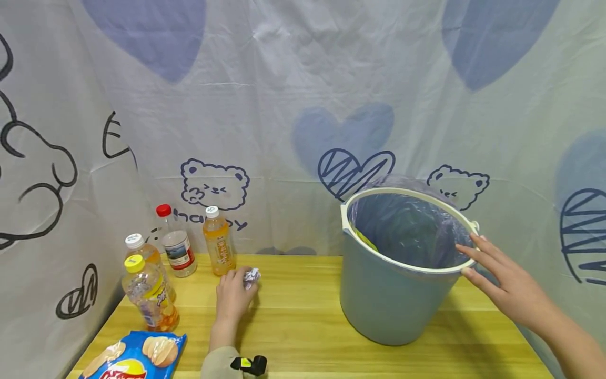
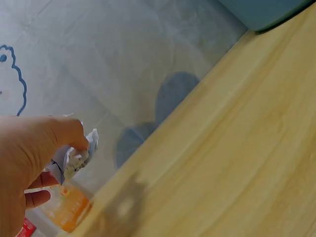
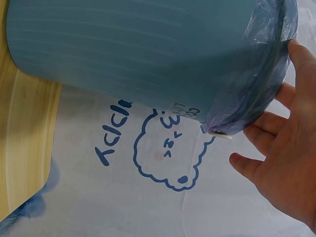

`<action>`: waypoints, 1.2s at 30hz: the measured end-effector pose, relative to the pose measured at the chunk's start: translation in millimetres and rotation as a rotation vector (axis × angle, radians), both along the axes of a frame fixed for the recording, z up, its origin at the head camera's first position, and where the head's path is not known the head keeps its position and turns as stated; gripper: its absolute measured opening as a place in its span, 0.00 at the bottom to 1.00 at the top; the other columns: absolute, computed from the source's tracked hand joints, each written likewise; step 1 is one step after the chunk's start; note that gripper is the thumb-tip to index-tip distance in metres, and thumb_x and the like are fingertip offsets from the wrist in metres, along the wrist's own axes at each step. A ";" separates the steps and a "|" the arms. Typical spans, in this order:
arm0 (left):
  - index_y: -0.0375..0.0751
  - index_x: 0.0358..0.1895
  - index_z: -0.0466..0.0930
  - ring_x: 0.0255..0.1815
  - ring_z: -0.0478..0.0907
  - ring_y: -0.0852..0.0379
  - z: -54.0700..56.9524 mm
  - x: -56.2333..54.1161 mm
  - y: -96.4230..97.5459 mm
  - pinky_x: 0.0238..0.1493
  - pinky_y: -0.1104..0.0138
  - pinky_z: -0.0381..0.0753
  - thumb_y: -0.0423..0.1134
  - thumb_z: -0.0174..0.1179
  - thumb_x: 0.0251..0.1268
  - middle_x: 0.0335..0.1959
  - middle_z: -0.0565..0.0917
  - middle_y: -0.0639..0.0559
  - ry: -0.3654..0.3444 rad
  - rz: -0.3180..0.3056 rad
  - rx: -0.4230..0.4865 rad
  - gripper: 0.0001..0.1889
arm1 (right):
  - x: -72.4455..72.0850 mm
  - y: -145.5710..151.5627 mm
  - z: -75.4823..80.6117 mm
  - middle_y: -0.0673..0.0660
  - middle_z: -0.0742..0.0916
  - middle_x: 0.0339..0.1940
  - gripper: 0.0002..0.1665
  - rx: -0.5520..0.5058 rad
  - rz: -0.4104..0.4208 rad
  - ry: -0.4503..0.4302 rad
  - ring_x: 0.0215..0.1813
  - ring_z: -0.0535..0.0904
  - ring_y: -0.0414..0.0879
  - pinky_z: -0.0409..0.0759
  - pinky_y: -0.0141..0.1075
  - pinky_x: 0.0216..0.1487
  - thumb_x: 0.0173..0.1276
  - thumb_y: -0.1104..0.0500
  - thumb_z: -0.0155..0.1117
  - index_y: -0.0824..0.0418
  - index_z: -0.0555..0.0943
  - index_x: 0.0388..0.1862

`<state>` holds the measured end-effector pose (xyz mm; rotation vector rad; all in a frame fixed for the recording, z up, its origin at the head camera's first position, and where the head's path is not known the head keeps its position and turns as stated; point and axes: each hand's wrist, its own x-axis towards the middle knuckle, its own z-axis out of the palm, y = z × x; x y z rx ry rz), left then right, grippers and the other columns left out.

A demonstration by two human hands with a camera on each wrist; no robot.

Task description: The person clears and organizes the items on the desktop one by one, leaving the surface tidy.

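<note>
My left hand [image 1: 234, 295] pinches a crumpled piece of paper [image 2: 76, 159] between thumb and fingers, over the left part of the wooden table. An orange drink bottle [image 1: 219, 246] with a white cap stands just behind that hand. On the right side, a blue-grey trash bin [image 1: 383, 302] stands upright, with a thin purple trash bag [image 1: 412, 226] lining it. My right hand [image 1: 516, 287] rests at the bin's right rim, its fingers extended along the edge. Inside the bin, something yellow-green [image 1: 365, 239] shows near the left wall.
At the table's left stand a red-capped bottle [image 1: 179, 252], a yellow-capped bottle [image 1: 149, 297] and a white-capped bottle [image 1: 137, 247]. A blue chip bag [image 1: 137, 352] lies in front of them. Behind the table [image 1: 293, 316] hangs a printed cloth [image 1: 274, 131].
</note>
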<state>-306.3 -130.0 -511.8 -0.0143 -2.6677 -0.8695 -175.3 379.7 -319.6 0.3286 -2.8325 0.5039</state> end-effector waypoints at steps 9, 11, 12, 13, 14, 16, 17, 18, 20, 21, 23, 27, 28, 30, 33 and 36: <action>0.43 0.53 0.80 0.49 0.75 0.41 24.3 4.7 10.0 0.49 0.50 0.68 0.42 0.69 0.50 0.48 0.81 0.41 0.076 0.004 0.021 0.23 | 0.5 0.3 -0.4 0.59 0.55 0.81 0.30 -0.005 -0.002 0.005 0.82 0.42 0.61 0.55 0.77 0.56 0.75 0.48 0.54 0.49 0.66 0.74; 0.43 0.52 0.80 0.49 0.75 0.41 30.5 6.6 13.4 0.49 0.50 0.68 0.41 0.69 0.48 0.48 0.81 0.41 0.102 -0.002 0.024 0.23 | 0.8 0.7 -0.7 0.59 0.55 0.81 0.30 -0.007 -0.001 0.007 0.82 0.42 0.60 0.54 0.77 0.56 0.75 0.48 0.54 0.50 0.66 0.74; 0.42 0.51 0.80 0.49 0.75 0.41 33.7 7.7 15.4 0.50 0.50 0.68 0.41 0.69 0.48 0.47 0.81 0.41 0.117 -0.008 0.025 0.23 | 0.8 0.9 -0.7 0.59 0.55 0.81 0.30 -0.007 -0.002 0.006 0.82 0.42 0.60 0.54 0.77 0.56 0.75 0.48 0.53 0.49 0.66 0.74; 0.43 0.51 0.81 0.48 0.75 0.42 36.9 9.1 17.3 0.50 0.49 0.68 0.41 0.69 0.48 0.47 0.82 0.41 0.130 -0.013 0.027 0.23 | 0.8 1.0 -0.8 0.59 0.55 0.81 0.30 -0.006 -0.002 0.005 0.82 0.42 0.60 0.54 0.77 0.56 0.75 0.48 0.53 0.49 0.65 0.74; 0.42 0.51 0.81 0.48 0.75 0.41 40.0 10.6 19.3 0.50 0.49 0.68 0.41 0.70 0.47 0.47 0.82 0.41 0.144 -0.017 0.028 0.23 | 0.6 1.1 -0.8 0.59 0.55 0.81 0.30 -0.006 -0.002 0.004 0.82 0.42 0.60 0.55 0.77 0.56 0.75 0.48 0.53 0.49 0.65 0.74; 0.42 0.50 0.81 0.48 0.76 0.42 45.6 13.3 23.6 0.50 0.50 0.68 0.41 0.70 0.47 0.47 0.82 0.41 0.172 -0.028 0.031 0.23 | 0.2 1.0 -0.8 0.59 0.55 0.81 0.30 -0.001 -0.002 0.002 0.82 0.42 0.60 0.55 0.77 0.55 0.75 0.48 0.53 0.48 0.65 0.74; 0.43 0.50 0.81 0.48 0.76 0.42 48.2 14.7 25.8 0.49 0.50 0.68 0.41 0.70 0.46 0.46 0.82 0.42 0.185 -0.032 0.029 0.23 | 0.1 0.9 -0.8 0.59 0.55 0.81 0.30 -0.001 -0.002 0.001 0.82 0.42 0.60 0.55 0.77 0.55 0.75 0.48 0.53 0.49 0.65 0.74; 0.43 0.50 0.81 0.47 0.76 0.43 50.8 16.3 27.9 0.49 0.51 0.68 0.41 0.71 0.46 0.46 0.82 0.42 0.199 -0.037 0.031 0.23 | -0.1 0.7 -0.9 0.59 0.55 0.81 0.30 0.001 -0.003 0.001 0.82 0.42 0.60 0.55 0.77 0.55 0.75 0.48 0.53 0.49 0.65 0.74; 0.42 0.49 0.81 0.47 0.77 0.43 55.0 18.5 32.1 0.48 0.51 0.69 0.41 0.71 0.45 0.45 0.82 0.42 0.236 -0.046 0.031 0.23 | -0.5 0.3 -1.1 0.59 0.55 0.81 0.30 0.000 -0.002 0.003 0.82 0.42 0.61 0.55 0.77 0.55 0.75 0.48 0.53 0.49 0.66 0.74; 0.42 0.48 0.81 0.46 0.77 0.44 57.1 19.6 34.2 0.47 0.51 0.69 0.40 0.72 0.44 0.45 0.82 0.43 0.257 -0.051 0.033 0.23 | -0.6 0.1 -1.1 0.59 0.55 0.81 0.30 0.003 -0.004 0.005 0.82 0.43 0.61 0.55 0.77 0.55 0.75 0.48 0.53 0.49 0.66 0.74; 0.42 0.47 0.81 0.45 0.78 0.45 60.9 21.7 38.4 0.46 0.52 0.69 0.40 0.72 0.43 0.43 0.82 0.44 0.303 -0.064 0.035 0.22 | -0.6 -0.1 -1.2 0.60 0.55 0.81 0.30 0.004 -0.008 0.006 0.82 0.42 0.60 0.55 0.77 0.56 0.75 0.47 0.53 0.49 0.66 0.74; 0.43 0.45 0.82 0.42 0.78 0.47 67.8 25.5 46.1 0.41 0.56 0.68 0.39 0.72 0.42 0.41 0.82 0.46 0.378 -0.094 0.034 0.21 | -0.6 -1.0 -0.8 0.59 0.55 0.81 0.30 0.013 -0.015 0.006 0.82 0.42 0.60 0.56 0.76 0.55 0.75 0.47 0.53 0.49 0.66 0.74; 0.43 0.45 0.82 0.41 0.78 0.47 69.1 26.7 47.9 0.40 0.57 0.67 0.39 0.72 0.42 0.40 0.82 0.47 0.389 -0.102 0.034 0.21 | 0.0 -1.4 -0.6 0.59 0.55 0.81 0.30 0.013 -0.015 0.006 0.82 0.43 0.60 0.56 0.76 0.55 0.75 0.47 0.53 0.48 0.66 0.74; 0.44 0.45 0.82 0.40 0.78 0.49 71.8 28.6 51.3 0.39 0.59 0.66 0.39 0.72 0.42 0.40 0.82 0.48 0.408 -0.116 0.037 0.21 | 1.0 -2.4 -0.2 0.59 0.56 0.81 0.30 0.010 -0.013 0.009 0.82 0.43 0.60 0.56 0.76 0.55 0.75 0.47 0.53 0.48 0.66 0.73; 0.45 0.44 0.82 0.39 0.77 0.50 77.1 31.2 57.1 0.39 0.62 0.65 0.38 0.72 0.42 0.39 0.82 0.49 0.426 -0.140 0.045 0.20 | 2.0 -3.6 0.2 0.59 0.56 0.81 0.30 0.003 -0.010 0.012 0.82 0.43 0.60 0.57 0.76 0.55 0.75 0.47 0.54 0.48 0.66 0.73; 0.46 0.44 0.82 0.39 0.77 0.51 83.2 33.1 64.8 0.38 0.63 0.65 0.38 0.72 0.43 0.39 0.82 0.50 0.442 -0.171 0.048 0.19 | 2.8 -4.3 0.4 0.60 0.57 0.81 0.29 0.006 -0.012 0.020 0.81 0.44 0.60 0.57 0.76 0.54 0.75 0.47 0.54 0.48 0.66 0.73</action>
